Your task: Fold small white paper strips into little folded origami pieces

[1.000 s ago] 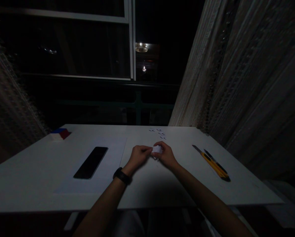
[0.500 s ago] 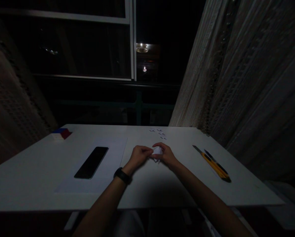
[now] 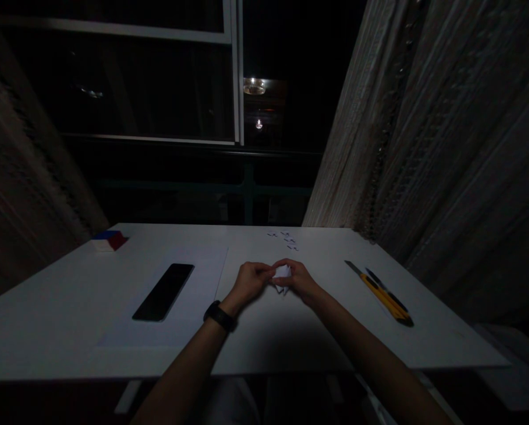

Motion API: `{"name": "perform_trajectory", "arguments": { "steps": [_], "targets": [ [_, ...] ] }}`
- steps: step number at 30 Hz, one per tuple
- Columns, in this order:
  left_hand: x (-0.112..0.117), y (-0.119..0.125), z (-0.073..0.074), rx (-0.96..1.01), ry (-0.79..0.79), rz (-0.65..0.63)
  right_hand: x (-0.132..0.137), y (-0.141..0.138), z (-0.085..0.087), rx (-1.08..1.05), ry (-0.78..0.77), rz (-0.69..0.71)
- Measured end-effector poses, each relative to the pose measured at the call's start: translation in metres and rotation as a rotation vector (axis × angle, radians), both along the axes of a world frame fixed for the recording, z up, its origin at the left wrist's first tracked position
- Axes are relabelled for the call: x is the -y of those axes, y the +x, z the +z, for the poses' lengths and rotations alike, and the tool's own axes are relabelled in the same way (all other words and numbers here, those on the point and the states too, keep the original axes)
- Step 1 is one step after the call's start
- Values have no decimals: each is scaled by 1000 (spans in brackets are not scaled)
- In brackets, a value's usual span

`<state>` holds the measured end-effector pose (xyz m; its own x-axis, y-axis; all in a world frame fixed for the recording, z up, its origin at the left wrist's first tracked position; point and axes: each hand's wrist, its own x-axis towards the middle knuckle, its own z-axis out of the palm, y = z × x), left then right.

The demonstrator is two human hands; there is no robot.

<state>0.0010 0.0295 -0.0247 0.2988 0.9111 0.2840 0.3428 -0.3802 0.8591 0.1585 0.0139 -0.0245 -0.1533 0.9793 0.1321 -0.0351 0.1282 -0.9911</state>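
A small folded piece of white paper (image 3: 283,271) is held between both hands above the middle of the table, its lower points sticking out under the fingers. My left hand (image 3: 252,280), with a dark band on its wrist, pinches the paper's left edge. Curved around the paper's top and right side is my right hand (image 3: 300,280), thumb below and fingers above. Just beyond the hands lie several small white paper pieces with dark marks (image 3: 289,240). The dim light hides the finer folds.
A black phone (image 3: 164,291) rests on a white paper sheet (image 3: 206,283) to the left. At the far left is a coloured puzzle cube (image 3: 108,241). A yellow utility knife (image 3: 383,297) and a dark pen (image 3: 381,283) lie on the right. Curtains (image 3: 348,118) hang behind.
Both hands keep their grip on the folded paper in nearly the same place. The right fingers have shifted very slightly; the other objects lie as before.
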Motion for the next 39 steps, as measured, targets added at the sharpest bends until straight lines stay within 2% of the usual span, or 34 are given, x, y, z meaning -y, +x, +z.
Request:
{"name": "perform_trajectory", "arguments": {
  "steps": [10,16,22,28,32,34,35,37,39],
  "targets": [
    [-1,0,3,53,-21,-84,-2,2,-3,-42,21,-60],
    [3,0,7,66,-39,-67,-1,2,-1,-43,42,-50],
    [2,2,5,57,-63,32,-2,2,-5,-51,64,0],
    [3,2,2,137,-52,13,0,2,-3,-10,117,-50],
    [5,3,6,87,6,15,-1,2,-4,-38,79,-39],
    [8,4,13,42,62,73,-1,3,-4,-53,63,-54],
    [11,4,18,35,113,144,-2,3,-5,-56,50,-59],
    [23,4,30,42,264,292,-2,2,-5,-62,23,-58],
    [45,0,40,109,448,388,-3,2,-6,-67,13,-59]
  ]
}}
